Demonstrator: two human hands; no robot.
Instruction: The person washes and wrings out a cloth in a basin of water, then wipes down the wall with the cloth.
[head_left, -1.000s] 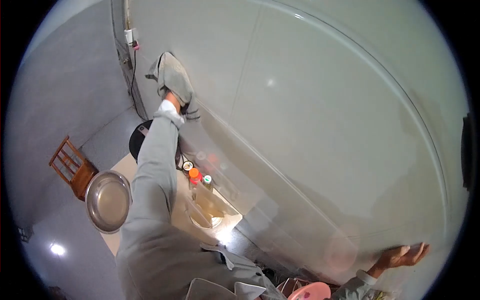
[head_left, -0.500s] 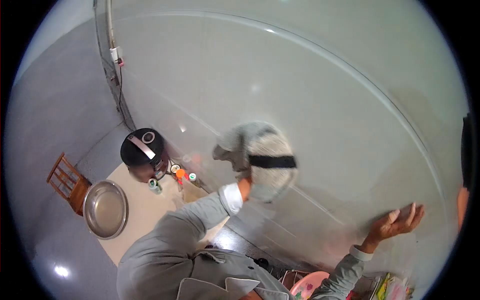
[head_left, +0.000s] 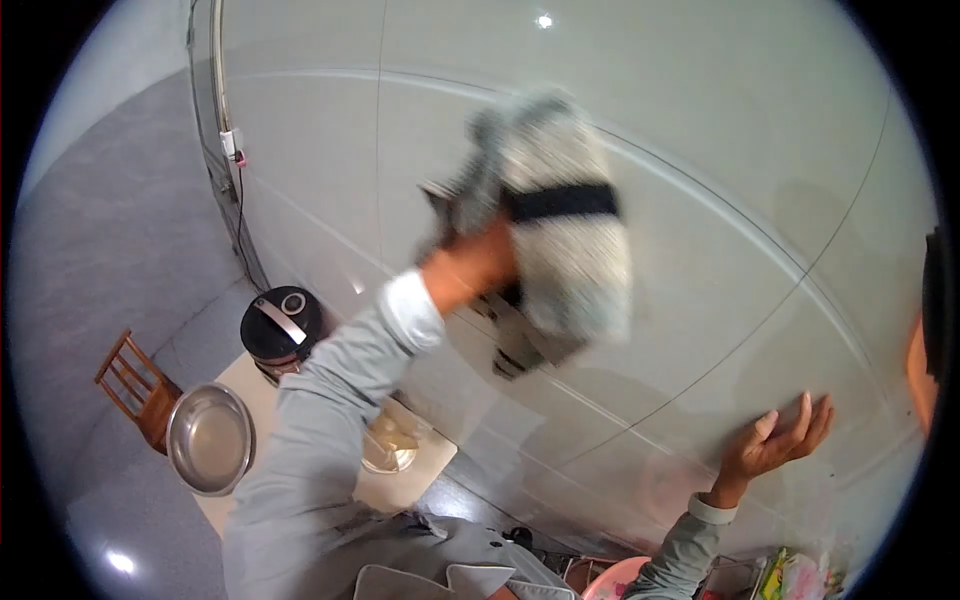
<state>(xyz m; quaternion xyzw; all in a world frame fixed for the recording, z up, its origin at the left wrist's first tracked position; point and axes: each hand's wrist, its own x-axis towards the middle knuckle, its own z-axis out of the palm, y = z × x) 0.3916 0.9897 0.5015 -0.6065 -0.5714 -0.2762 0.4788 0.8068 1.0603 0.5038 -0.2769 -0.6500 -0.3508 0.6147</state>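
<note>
A thick grey-and-cream cloth (head_left: 575,255) with a dark stripe is bunched in my left hand (head_left: 480,262), whose fingers are closed on it. The cloth lies over the glossy tiled wall (head_left: 700,250), blurred by motion; I cannot tell how firmly it touches. My fingers on that side are partly hidden by the cloth and smeared. Low on the right, my right hand (head_left: 775,447) is at the wall with its fingers spread and nothing in it.
At the left, a table (head_left: 425,470) bears a steel basin (head_left: 210,440), a black rice cooker (head_left: 280,325) and a bowl (head_left: 390,450). Behind it stands a wooden chair (head_left: 140,390). A pink basin (head_left: 615,580) is below. A white socket (head_left: 230,145) with a cord hangs on the wall.
My left hand has moved up the wall with the cloth, which now spreads out larger. My right hand stays near the same spot, fingers a little more apart. The view has tilted upward.
</note>
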